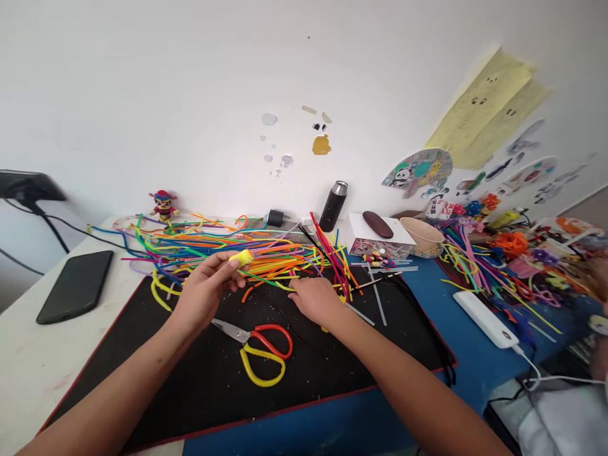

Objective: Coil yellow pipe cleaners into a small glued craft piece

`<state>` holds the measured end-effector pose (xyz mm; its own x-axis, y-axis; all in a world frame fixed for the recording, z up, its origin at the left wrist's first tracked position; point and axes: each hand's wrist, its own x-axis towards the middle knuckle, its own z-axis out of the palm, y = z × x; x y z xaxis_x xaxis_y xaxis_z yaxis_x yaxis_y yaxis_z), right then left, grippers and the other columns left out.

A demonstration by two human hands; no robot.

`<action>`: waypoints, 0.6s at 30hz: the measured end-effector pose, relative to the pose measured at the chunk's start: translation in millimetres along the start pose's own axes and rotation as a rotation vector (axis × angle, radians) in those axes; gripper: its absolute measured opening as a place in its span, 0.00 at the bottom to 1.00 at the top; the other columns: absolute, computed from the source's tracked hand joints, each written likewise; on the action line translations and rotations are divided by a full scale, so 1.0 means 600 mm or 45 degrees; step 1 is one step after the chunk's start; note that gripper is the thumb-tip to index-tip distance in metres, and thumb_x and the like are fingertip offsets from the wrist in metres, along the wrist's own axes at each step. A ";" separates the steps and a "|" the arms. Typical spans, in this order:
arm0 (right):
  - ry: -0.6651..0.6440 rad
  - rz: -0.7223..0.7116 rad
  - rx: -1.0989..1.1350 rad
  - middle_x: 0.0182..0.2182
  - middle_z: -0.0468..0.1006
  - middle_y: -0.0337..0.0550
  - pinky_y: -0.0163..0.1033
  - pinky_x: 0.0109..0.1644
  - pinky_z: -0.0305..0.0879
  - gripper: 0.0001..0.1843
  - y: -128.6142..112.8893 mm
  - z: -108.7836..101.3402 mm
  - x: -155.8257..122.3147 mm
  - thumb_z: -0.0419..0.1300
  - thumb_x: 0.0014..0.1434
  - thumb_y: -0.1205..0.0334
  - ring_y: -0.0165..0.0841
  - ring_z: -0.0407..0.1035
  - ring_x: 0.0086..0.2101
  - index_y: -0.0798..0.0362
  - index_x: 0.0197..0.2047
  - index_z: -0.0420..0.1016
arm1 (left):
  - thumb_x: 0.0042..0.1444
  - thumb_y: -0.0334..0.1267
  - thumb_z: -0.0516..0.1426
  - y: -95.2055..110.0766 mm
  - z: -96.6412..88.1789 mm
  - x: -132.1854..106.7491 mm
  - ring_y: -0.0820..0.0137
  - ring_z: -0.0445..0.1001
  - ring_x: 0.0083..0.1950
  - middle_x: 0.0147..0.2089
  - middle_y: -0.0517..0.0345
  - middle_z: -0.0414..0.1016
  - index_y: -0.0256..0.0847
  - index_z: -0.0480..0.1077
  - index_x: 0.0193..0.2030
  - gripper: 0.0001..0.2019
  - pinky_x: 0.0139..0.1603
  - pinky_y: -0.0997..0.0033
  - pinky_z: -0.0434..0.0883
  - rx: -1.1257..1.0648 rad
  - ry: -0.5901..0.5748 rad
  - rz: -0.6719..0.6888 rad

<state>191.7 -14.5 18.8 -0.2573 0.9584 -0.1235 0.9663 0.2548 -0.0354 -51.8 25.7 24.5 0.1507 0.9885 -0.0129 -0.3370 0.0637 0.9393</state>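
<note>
My left hand [205, 286] is raised above the black mat [199, 380] and pinches a small coiled yellow pipe cleaner [242, 257] between thumb and fingertips. My right hand [316, 299] lies palm down on the mat at the near edge of a big pile of coloured pipe cleaners [228, 250], its fingers curled onto the strands; whether it grips one I cannot tell. Scissors [256, 345] with red and yellow handles lie on the mat between my forearms.
A black phone [76, 285] lies at left on the white table. Behind the pile stand a small figurine [163, 204], a black flask [333, 206], a white box [377, 237] and a bowl [420, 233]. A white power bank [484, 318] and more craft pieces [513, 253] are at right.
</note>
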 end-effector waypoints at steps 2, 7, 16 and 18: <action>-0.018 0.001 -0.009 0.43 0.87 0.52 0.42 0.45 0.69 0.10 -0.005 0.006 0.004 0.60 0.72 0.58 0.46 0.82 0.44 0.53 0.48 0.81 | 0.50 0.49 0.73 0.000 -0.004 -0.001 0.72 0.74 0.26 0.27 0.60 0.78 0.41 0.75 0.41 0.19 0.27 0.76 0.66 0.011 0.005 -0.015; -0.022 -0.048 0.007 0.43 0.87 0.48 0.41 0.46 0.68 0.12 -0.015 0.002 -0.002 0.56 0.75 0.56 0.43 0.82 0.45 0.49 0.49 0.80 | 0.48 0.50 0.74 -0.003 -0.004 -0.006 0.72 0.74 0.27 0.27 0.61 0.77 0.41 0.75 0.41 0.21 0.27 0.76 0.66 0.003 0.007 -0.020; 0.191 -0.052 0.076 0.44 0.87 0.44 0.38 0.44 0.64 0.15 0.015 -0.066 -0.001 0.52 0.77 0.57 0.39 0.80 0.44 0.49 0.48 0.80 | 0.53 0.50 0.72 -0.025 -0.004 -0.013 0.71 0.72 0.27 0.25 0.60 0.77 0.40 0.75 0.40 0.18 0.28 0.74 0.67 0.033 -0.044 -0.060; 0.246 0.010 0.055 0.46 0.87 0.45 0.39 0.44 0.64 0.16 0.038 -0.084 0.012 0.51 0.78 0.57 0.41 0.80 0.45 0.49 0.50 0.80 | 0.53 0.51 0.72 -0.024 -0.002 -0.014 0.71 0.72 0.27 0.25 0.60 0.76 0.40 0.75 0.40 0.18 0.28 0.74 0.66 0.042 -0.044 -0.064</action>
<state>211.8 4.4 66.8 -0.2403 0.9683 0.0685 0.9663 0.2453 -0.0779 -49.3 16.5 10.5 0.1988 0.9788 -0.0489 -0.2975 0.1078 0.9486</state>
